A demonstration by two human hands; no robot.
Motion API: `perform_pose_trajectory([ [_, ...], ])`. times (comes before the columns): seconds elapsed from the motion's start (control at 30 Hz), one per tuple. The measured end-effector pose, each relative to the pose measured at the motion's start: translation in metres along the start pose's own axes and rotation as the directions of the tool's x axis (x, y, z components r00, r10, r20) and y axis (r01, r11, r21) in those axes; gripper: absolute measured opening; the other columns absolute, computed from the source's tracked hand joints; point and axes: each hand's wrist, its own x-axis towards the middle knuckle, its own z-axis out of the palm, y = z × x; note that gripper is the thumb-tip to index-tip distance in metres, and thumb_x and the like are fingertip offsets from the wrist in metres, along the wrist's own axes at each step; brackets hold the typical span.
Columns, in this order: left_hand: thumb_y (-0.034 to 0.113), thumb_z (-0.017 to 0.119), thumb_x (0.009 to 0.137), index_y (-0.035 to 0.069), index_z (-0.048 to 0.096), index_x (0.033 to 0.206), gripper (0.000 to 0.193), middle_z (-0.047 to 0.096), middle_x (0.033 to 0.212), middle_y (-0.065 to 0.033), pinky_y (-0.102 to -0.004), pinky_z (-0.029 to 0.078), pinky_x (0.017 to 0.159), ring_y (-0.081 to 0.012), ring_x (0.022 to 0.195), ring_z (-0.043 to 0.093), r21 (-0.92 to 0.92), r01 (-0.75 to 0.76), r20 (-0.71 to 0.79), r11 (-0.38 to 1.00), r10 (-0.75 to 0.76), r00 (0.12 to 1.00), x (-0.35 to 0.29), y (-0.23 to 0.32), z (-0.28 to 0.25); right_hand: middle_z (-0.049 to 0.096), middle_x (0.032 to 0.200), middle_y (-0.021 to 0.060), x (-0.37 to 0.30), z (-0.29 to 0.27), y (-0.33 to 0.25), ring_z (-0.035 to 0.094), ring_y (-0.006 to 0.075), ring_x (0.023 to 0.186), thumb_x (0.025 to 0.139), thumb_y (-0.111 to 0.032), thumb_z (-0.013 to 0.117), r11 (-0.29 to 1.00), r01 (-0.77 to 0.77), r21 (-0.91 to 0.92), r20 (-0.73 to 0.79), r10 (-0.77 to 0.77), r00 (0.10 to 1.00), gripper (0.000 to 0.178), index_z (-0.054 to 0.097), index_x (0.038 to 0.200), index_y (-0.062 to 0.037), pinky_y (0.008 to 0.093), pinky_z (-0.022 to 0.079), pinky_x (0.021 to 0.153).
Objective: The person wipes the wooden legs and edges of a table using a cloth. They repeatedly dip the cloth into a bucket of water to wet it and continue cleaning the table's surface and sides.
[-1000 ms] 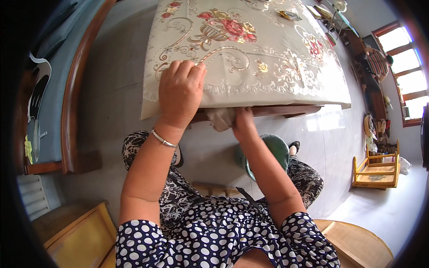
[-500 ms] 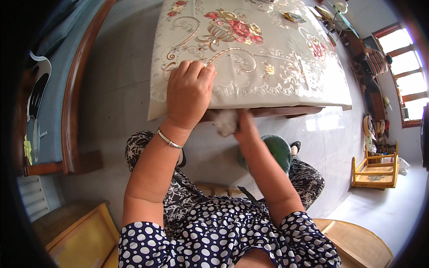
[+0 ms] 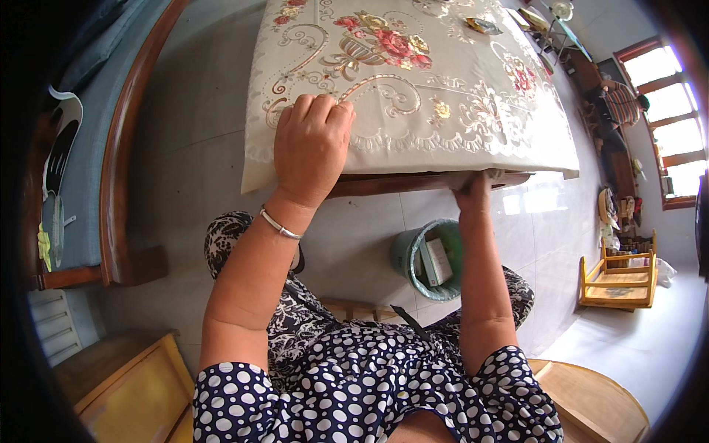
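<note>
A cream tablecloth (image 3: 413,111) with embroidered red and yellow flowers covers the table in front of me. My left hand (image 3: 314,144) is closed with its fingers curled down on the cloth's near left part, and a fold of it seems gripped there. Below the hem shows the dark brown wooden edge (image 3: 391,183) of the table. My right hand (image 3: 476,188) is at that edge, farther right, its fingers partly hidden under the hem and smeared by motion. Only a bit of the crumpled pale cloth in it shows.
A green lined bin (image 3: 399,255) with a white box (image 3: 437,262) inside stands on the floor by my right knee. A blue-cushioned wooden sofa (image 3: 118,162) is on the left. A small yellow wooden chair (image 3: 619,284) stands at right. A person (image 3: 622,105) sits near the windows.
My right hand, with the pale cloth, has swept right along the table's edge and uncovered the view of the bin. My left hand has stayed nearly in place.
</note>
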Motion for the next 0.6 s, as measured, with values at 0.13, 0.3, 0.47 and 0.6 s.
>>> perform_pose_trajectory([
  [0.13, 0.012, 0.071, 0.078, 0.009, 0.065, 0.091, 0.014, 0.057, 0.081, -0.001, -0.0336, 0.046, 0.071, -0.02, 0.08, 0.055, 0.007, -0.002, -0.003, 1.0, 0.002, 1.0, -0.001, -0.001, -0.001, 0.053, 0.126, 0.0075, -0.033, 0.038, 0.043, 0.055, 0.0247, 0.113, 0.098, -0.048, 0.04, 0.987, -0.15, -0.06, 0.264, 0.161, 0.951, 0.052, 0.039, 0.135, -0.0107, 0.0465, 0.051, 0.087],
  [0.3, 0.012, 0.071, 0.078, 0.01, 0.066, 0.09, 0.014, 0.057, 0.081, -0.0006, -0.0336, 0.046, 0.071, -0.0198, 0.08, 0.055, 0.006, -0.003, -0.02, 1.0, 0.003, 1.0, 0.0, -0.002, 0.001, 0.059, 0.111, 0.0076, -0.088, 0.119, 0.085, 0.061, 0.0221, 0.093, 0.101, -0.036, 0.036, 0.957, -0.288, 0.04, 0.268, 0.267, 0.926, 0.039, 0.047, 0.125, -0.008, 0.0384, 0.054, 0.074],
  [0.47, 0.011, 0.071, 0.077, 0.01, 0.067, 0.093, 0.017, 0.059, 0.082, -0.001, -0.0336, 0.047, 0.071, -0.02, 0.081, 0.056, 0.02, -0.002, -0.021, 1.0, 0.003, 1.0, -0.001, -0.001, 0.001, 0.056, 0.126, 0.0087, -0.13, 0.178, 0.124, 0.055, 0.0194, 0.112, 0.099, -0.022, 0.041, 0.911, -0.406, -0.067, 0.292, 0.407, 0.865, 0.034, 0.048, 0.128, -0.0047, 0.036, 0.046, 0.097],
  [0.6, 0.009, 0.071, 0.077, 0.009, 0.067, 0.095, 0.019, 0.061, 0.084, -0.0026, -0.0342, 0.048, 0.072, -0.0214, 0.082, 0.058, 0.007, -0.016, -0.018, 1.0, 0.017, 1.0, -0.001, 0.0, -0.002, 0.06, 0.119, 0.0086, -0.127, 0.173, 0.126, 0.06, 0.0199, 0.103, 0.096, -0.024, 0.05, 0.899, -0.41, -0.152, 0.317, 0.437, 0.842, 0.034, 0.051, 0.123, -0.0039, 0.0346, 0.05, 0.089],
])
